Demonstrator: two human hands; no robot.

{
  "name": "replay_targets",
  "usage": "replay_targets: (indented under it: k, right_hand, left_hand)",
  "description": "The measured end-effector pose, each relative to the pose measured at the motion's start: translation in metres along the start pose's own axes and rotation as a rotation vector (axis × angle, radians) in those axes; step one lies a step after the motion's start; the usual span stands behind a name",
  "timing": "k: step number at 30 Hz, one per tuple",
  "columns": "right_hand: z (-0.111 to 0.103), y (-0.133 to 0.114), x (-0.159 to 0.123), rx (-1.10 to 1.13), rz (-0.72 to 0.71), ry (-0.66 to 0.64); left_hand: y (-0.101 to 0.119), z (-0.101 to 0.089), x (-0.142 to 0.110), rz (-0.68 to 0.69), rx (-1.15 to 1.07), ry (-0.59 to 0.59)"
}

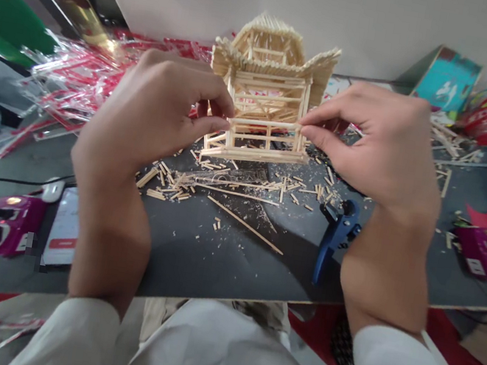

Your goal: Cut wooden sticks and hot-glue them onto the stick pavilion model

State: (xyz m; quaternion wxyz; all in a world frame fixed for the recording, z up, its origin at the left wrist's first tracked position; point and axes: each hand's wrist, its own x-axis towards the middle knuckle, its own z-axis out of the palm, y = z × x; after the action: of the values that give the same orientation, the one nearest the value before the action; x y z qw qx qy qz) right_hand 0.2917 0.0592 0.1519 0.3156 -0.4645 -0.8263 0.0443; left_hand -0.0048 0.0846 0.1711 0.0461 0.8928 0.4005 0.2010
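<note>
A model house built of thin pale wooden sticks, with a tiered, upswept roof, stands on the dark table. Across its front runs a horizontal wooden stick, level above the lower railing. My left hand pinches the left end of this stick between thumb and forefinger, at the left front post. At the right post, the thumb and fingertips of my right hand close on its other end. The fingertips hide both ends, so whether the stick touches the posts cannot be made out.
Cut stick pieces and a long loose stick lie in front of the house. Blue cutting pliers rest by my right forearm. Red-and-clear wrappers pile at left, near a phone. A teal box leans at back right.
</note>
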Motion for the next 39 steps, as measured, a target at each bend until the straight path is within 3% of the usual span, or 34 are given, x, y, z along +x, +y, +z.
replay_targets:
  k: [25,33,39]
  right_hand:
    - [0.0037,-0.004,0.0039,0.001,0.019,-0.038]
    - [0.0056,-0.0033,0.0034,-0.028,-0.066,-0.01]
    - [0.0052,-0.0065,0.0029,-0.03,0.011,-0.034]
  left_hand:
    - [-0.0023,0.0046,0.0018,0.019,0.006,-0.054]
    - [-0.0055,0.0065,0.0021,0.009,-0.035,-0.046]
    - [-0.0039,0.006,0.0022,0.033,-0.024,-0.033]
